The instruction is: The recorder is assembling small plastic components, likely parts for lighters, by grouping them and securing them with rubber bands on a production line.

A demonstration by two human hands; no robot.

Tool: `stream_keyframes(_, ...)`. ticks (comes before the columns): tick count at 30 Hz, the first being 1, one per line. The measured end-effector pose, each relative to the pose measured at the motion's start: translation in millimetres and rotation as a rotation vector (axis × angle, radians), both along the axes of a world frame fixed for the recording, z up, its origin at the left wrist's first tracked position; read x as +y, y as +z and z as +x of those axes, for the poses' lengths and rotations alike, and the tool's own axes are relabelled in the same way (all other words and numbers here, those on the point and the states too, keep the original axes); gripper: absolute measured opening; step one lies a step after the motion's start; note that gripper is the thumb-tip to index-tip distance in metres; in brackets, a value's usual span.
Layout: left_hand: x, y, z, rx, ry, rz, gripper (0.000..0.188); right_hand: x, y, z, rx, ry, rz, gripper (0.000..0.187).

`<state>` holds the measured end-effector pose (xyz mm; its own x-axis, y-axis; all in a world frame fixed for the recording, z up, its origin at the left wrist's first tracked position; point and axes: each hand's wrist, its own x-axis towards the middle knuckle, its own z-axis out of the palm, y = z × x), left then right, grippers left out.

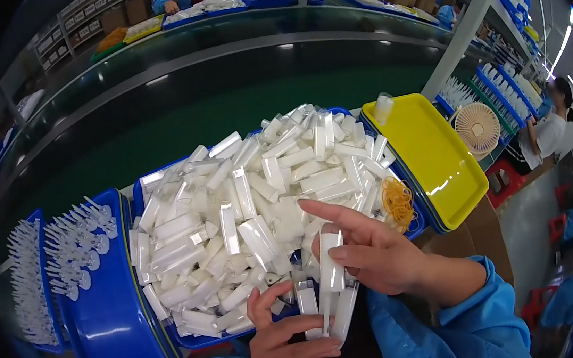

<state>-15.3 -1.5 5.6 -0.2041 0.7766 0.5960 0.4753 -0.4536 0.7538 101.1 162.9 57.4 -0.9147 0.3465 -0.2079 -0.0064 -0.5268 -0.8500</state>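
Observation:
My right hand (382, 256) pinches a narrow clear plastic box with white inside (331, 265) between thumb and fingers, its index finger stretched toward the pile. Just below, my left hand (283, 347) holds a few similar boxes (345, 315) upright and side by side, its fingers partly curled round them. The lower end of the right hand's box meets the tops of that group. Beyond both hands, a heap of such white boxes (258, 238) fills a blue tray (209, 340). Part of the left palm is hidden.
Yellow rubber bands (397, 199) lie at the heap's right edge. A yellow tray (431, 157) with a clear cup-like piece (383, 109) stands right. Left is a blue tray (110, 330) with clear stemmed pieces (77, 250). A green conveyor belt (222, 102) runs behind; co-workers sit beyond.

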Motion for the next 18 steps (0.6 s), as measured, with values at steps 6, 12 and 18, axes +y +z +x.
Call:
stream_keyframes(6, 1.0, -7.4, 2.2, 0.029, -0.039, -0.084, 0.019, -2.6, -4.2, 12.0, 0.004, -0.062, 0.037, 0.060)
stream_keyframes(12, 4.7, 5.0, 3.3, 0.150, -0.023, -0.072, 0.011, 6.1, -4.9, 24.4, -0.100, -0.045, 0.406, 0.051)
stream_keyframes(18, 0.4, -7.4, 5.1, 0.126, -0.128, -0.171, 0.013, 9.1, 15.8, 36.0, -0.054, -0.005, 0.865, 0.048)
